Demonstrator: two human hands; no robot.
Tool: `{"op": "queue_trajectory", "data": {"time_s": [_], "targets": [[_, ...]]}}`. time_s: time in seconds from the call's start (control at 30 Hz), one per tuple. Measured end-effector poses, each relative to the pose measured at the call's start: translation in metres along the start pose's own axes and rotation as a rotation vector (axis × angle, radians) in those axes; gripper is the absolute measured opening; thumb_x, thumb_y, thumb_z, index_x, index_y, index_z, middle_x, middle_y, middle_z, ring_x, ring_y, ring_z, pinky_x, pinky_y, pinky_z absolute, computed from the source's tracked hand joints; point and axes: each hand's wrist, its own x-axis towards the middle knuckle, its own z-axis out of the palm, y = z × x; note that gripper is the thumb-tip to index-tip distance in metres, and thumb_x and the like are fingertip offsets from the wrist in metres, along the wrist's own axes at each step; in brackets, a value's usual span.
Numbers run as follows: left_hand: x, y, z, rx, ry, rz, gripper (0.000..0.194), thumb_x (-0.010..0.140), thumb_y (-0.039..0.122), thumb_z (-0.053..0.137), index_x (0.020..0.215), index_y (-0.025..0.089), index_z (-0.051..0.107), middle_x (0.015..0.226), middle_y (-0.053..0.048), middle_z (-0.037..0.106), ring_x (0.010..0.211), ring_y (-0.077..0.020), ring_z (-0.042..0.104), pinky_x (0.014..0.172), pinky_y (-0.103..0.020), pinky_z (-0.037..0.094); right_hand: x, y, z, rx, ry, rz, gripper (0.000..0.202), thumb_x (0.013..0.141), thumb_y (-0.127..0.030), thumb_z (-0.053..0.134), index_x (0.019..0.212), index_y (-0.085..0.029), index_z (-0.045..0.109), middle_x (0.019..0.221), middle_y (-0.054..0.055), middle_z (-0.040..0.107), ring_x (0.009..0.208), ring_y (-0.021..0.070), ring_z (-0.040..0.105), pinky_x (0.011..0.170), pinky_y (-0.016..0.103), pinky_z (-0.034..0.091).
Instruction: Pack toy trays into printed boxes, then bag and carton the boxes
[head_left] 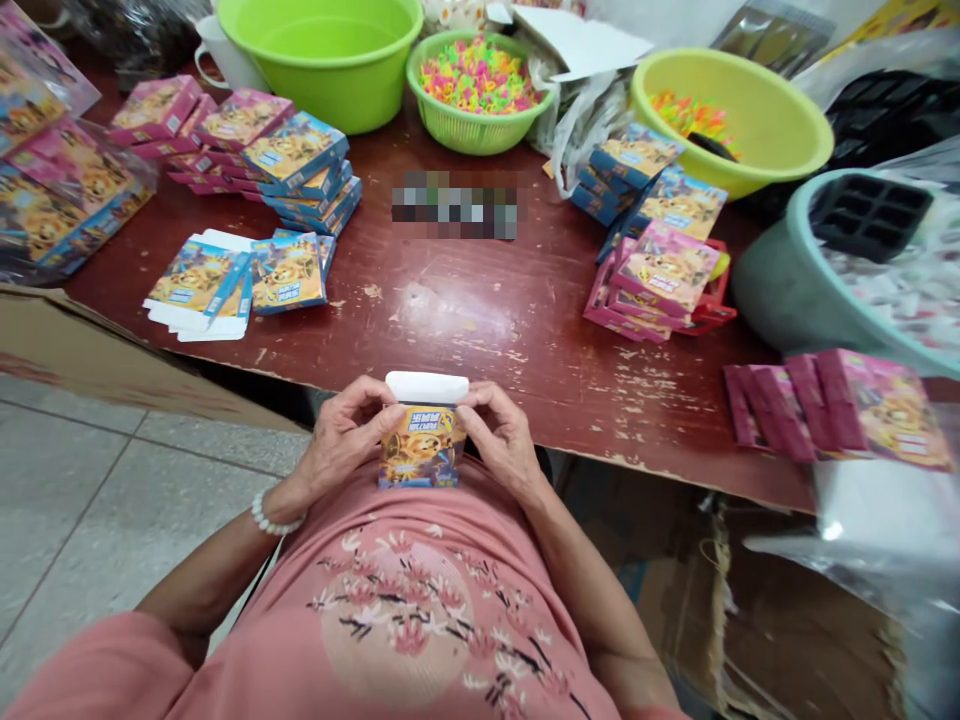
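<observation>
The fingers of the left hand [337,437] and right hand [501,440] pinch the upper corners of a small blue box [421,445], its white flap [427,387] raised, close to the wearer's body; just beyond them lies the red-brown counter [450,340], with flattened cartons [196,280] ahead to their left, pink boxes [664,270] ahead to their right, and a green basket [480,125] of colourful pieces farther out

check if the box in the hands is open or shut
Open: the blue box has its white flap sticking up past its top edge, between the two hands
</observation>
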Motion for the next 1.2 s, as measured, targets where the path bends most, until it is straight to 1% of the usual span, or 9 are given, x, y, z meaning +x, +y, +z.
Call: {"op": "queue_trajectory", "data": {"time_s": [0.1, 0.27, 0.33, 0.43, 0.57, 0.73, 0.87, 1.0, 1.2], "targets": [[0.006, 0.008, 0.001, 0.061, 0.024, 0.145, 0.013, 0.088, 0.023, 0.081, 0.081, 0.018, 0.071, 0.085, -0.001, 0.069, 0.077, -0.0111, 0.066, 0.068, -0.019, 0.055, 0.01, -0.003, -0.002, 0.051, 0.017, -0.016, 0.033, 0.087, -0.052, 0.081, 0.079, -0.023, 0.066, 0.096, 0.003, 0.069, 0.089, 0.0174, 0.064, 0.081, 0.031, 0.054], [0.004, 0.007, 0.01, -0.019, 0.157, 0.183, 0.022, 0.083, 0.017, 0.086, 0.099, 0.021, 0.072, 0.095, -0.001, 0.077, 0.086, -0.0127, 0.074, 0.079, -0.022, 0.06, 0.013, -0.007, -0.005, 0.091, 0.061, -0.058, 0.025, 0.087, -0.044, 0.084, 0.102, -0.029, 0.071, 0.088, -0.001, 0.07, 0.079, 0.0151, 0.065, 0.074, 0.029, 0.054], [0.004, 0.004, 0.009, 0.009, 0.125, 0.173, 0.033, 0.083, 0.018, 0.086, 0.113, 0.023, 0.071, 0.099, -0.002, 0.079, 0.086, -0.0133, 0.075, 0.078, -0.023, 0.06, 0.012, -0.01, -0.012, -0.052, -0.016, -0.151, 0.012, 0.094, -0.039, 0.077, 0.099, -0.028, 0.075, 0.091, 0.001, 0.072, 0.084, 0.0165, 0.067, 0.079, 0.032, 0.055], [0.007, 0.004, 0.0, 0.142, -0.011, 0.234, 0.021, 0.086, 0.021, 0.085, 0.106, 0.023, 0.077, 0.101, -0.004, 0.079, 0.089, -0.0144, 0.074, 0.08, -0.025, 0.059, 0.013, -0.014, -0.023, -0.171, -0.149, -0.222, 0.007, 0.095, -0.033, 0.076, 0.093, -0.027, 0.077, 0.094, 0.003, 0.074, 0.087, 0.0171, 0.069, 0.082, 0.034, 0.055], [0.013, 0.011, -0.007, 0.145, -0.108, 0.203, 0.012, 0.087, 0.025, 0.085, 0.097, 0.022, 0.08, 0.099, -0.006, 0.078, 0.092, -0.0171, 0.074, 0.085, -0.029, 0.059, 0.019, -0.02, -0.027, -0.154, -0.152, -0.086, 0.017, 0.087, -0.038, 0.084, 0.085, -0.024, 0.075, 0.091, 0.003, 0.072, 0.084, 0.0174, 0.068, 0.078, 0.034, 0.055], [0.02, 0.023, -0.003, 0.056, -0.084, -0.032, 0.012, 0.086, 0.031, 0.085, 0.089, 0.02, 0.08, 0.085, -0.003, 0.077, 0.074, -0.0139, 0.071, 0.065, -0.022, 0.057, 0.03, -0.024, -0.02, 0.018, -0.164, 0.202, 0.031, 0.072, -0.044, 0.092, 0.074, -0.021, 0.07, 0.072, -0.001, 0.066, 0.064, 0.0123, 0.058, 0.062, 0.027, 0.047], [0.029, 0.031, -0.002, -0.006, -0.104, -0.117, 0.015, 0.083, 0.032, 0.086, 0.084, 0.019, 0.08, 0.076, -0.002, 0.076, 0.066, -0.0126, 0.069, 0.059, -0.02, 0.055, 0.038, -0.024, -0.015, 0.137, -0.131, 0.259, 0.035, 0.07, -0.045, 0.091, 0.068, -0.02, 0.067, 0.062, -0.004, 0.062, 0.056, 0.0096, 0.051, 0.059, 0.026, 0.045], [0.035, 0.031, -0.001, -0.01, -0.148, -0.093, 0.016, 0.084, 0.03, 0.085, 0.076, 0.018, 0.077, 0.073, -0.002, 0.072, 0.065, -0.0118, 0.064, 0.058, -0.021, 0.052, 0.038, -0.021, -0.017, 0.09, -0.143, 0.175, 0.033, 0.074, -0.046, 0.091, 0.068, -0.021, 0.07, 0.071, -0.001, 0.068, 0.064, 0.0122, 0.058, 0.064, 0.028, 0.049], [0.025, 0.021, -0.003, 0.12, -0.183, 0.175, 0.005, 0.091, 0.025, 0.078, 0.087, 0.022, 0.079, 0.092, -0.005, 0.078, 0.085, -0.0171, 0.072, 0.078, -0.028, 0.058, 0.024, -0.007, -0.029, -0.068, -0.135, -0.086, 0.02, 0.089, -0.047, 0.081, 0.088, -0.028, 0.081, 0.107, 0.005, 0.077, 0.096, 0.0193, 0.071, 0.089, 0.038, 0.057]]}}
